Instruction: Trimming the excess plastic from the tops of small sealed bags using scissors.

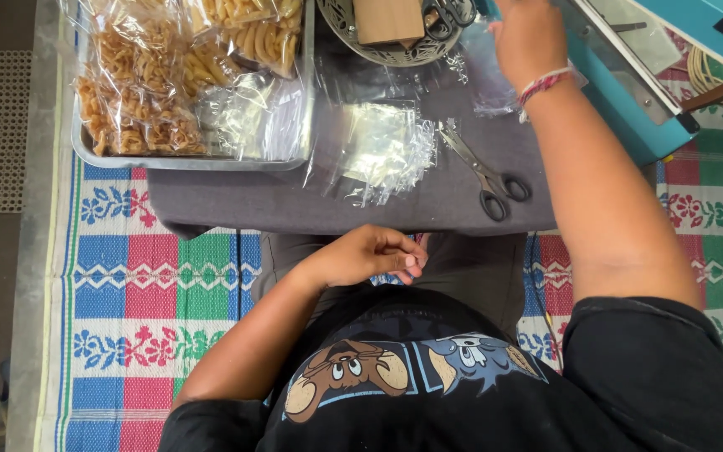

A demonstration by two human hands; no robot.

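Note:
My left hand (367,255) rests on my lap at the near edge of the low table, fingers curled in with nothing visible in them. My right hand (530,38), with a red and white thread band at the wrist, reaches to the far side of the table against the teal heat sealer (629,100). Its fingertips run past the top edge of the view, so its grip is hidden. A clear plastic bag (485,79) lies just left of that hand. Whether the hand holds it I cannot tell.
A grey cloth (294,201) covers the table. On it are a metal tray (194,161) with bags of fried snacks (140,92), a pile of empty clear bags (382,146), scissors (487,176) and a round metal basket (395,52). A patterned woven mat (152,293) lies beneath.

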